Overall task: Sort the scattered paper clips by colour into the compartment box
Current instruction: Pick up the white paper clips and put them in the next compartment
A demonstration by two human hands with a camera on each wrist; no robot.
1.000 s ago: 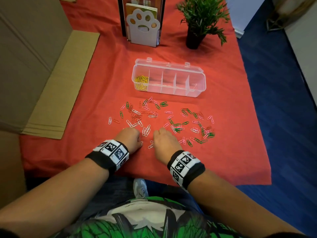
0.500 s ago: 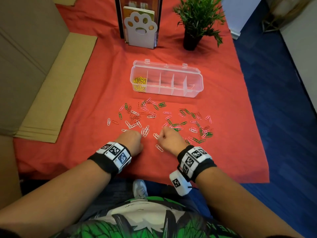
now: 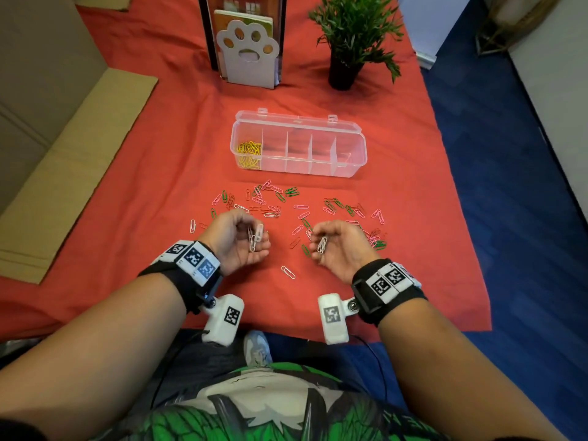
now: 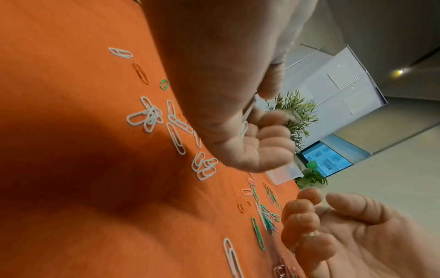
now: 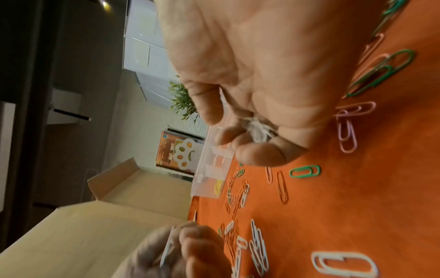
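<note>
Pink, green, white and red paper clips (image 3: 302, 214) lie scattered on the red cloth in front of the clear compartment box (image 3: 350, 148). Its leftmost compartment holds yellow clips (image 3: 249, 152). My left hand (image 3: 254, 237) is raised slightly, palm turned inward, fingers curled round a few white clips (image 3: 253, 241). My right hand (image 3: 321, 245) mirrors it, cupping a small bunch of white clips (image 5: 258, 129). In the left wrist view the curled fingers (image 4: 269, 135) hover over loose white clips (image 4: 152, 116). One white clip (image 3: 288, 272) lies between the hands, nearer me.
A paw-shaped book stand (image 3: 248, 49) and a potted plant (image 3: 346, 36) stand behind the box. Flat cardboard (image 3: 63, 160) covers the table's left side. The cloth ends at the right edge (image 3: 458, 218), with blue floor beyond.
Both hands were knuckles-up on the cloth among the clips. They have lifted and rolled palms inward, each with white clips in it.
</note>
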